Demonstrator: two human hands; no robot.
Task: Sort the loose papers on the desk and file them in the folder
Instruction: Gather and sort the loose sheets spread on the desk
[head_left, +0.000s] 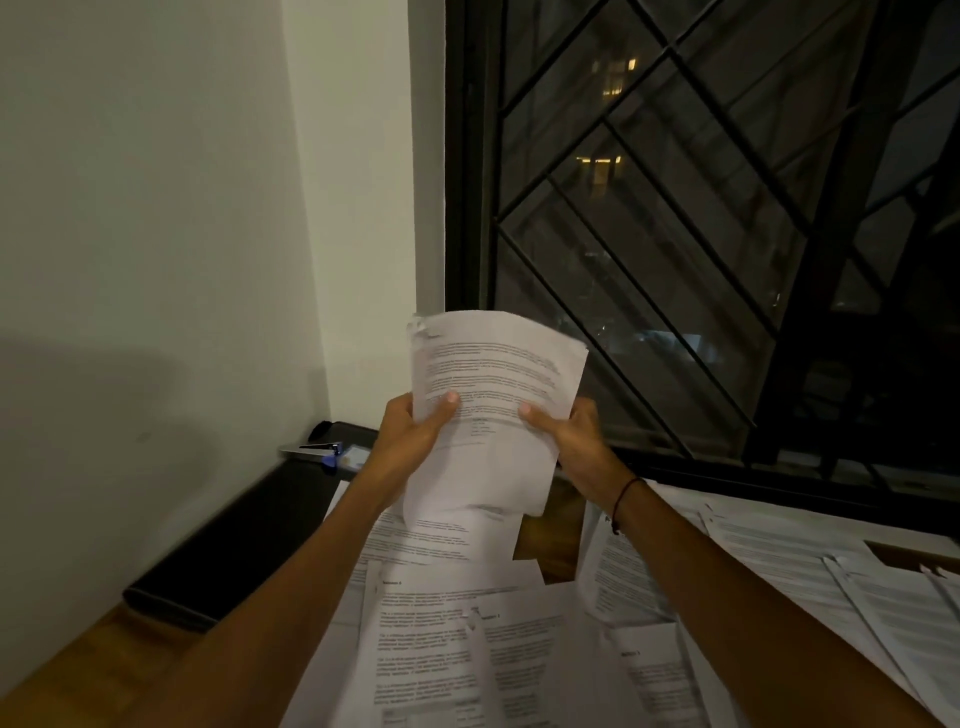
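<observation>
1. Head view: both hands are raised above the bench (88, 670), holding one sheaf of papers (493, 410) upright between them, printed side toward the person.
2. The left hand (410, 431) grips the sheaf's left edge, its fingers (448, 400) clenched on the paper with the thumb pressed on the printed face.
3. The right hand (569, 431) grips the right edge the same way, thumb on the front and the rest wrapped behind; a dark cord bracelet (623, 499) circles that wrist.
4. The sheaf's top left corner is crumpled and torn, and its lower part sags below the hands.
5. Loose papers (457, 623) cover the middle and right of the bench, overlapping one another at many angles; more sheets (810, 566) fan out toward the right edge.
6. A black folder (234, 540) lies along the left edge of the bench against the wall (156, 208), its near end just beside the loose papers.
7. At the folder's far end, by the far left corner, rests a small silver and blue object (322, 452), too blurred to identify.
8. Behind the bench stands a dark window (727, 208) with a diagonal metal grille, with a few lit windows visible outside.
</observation>
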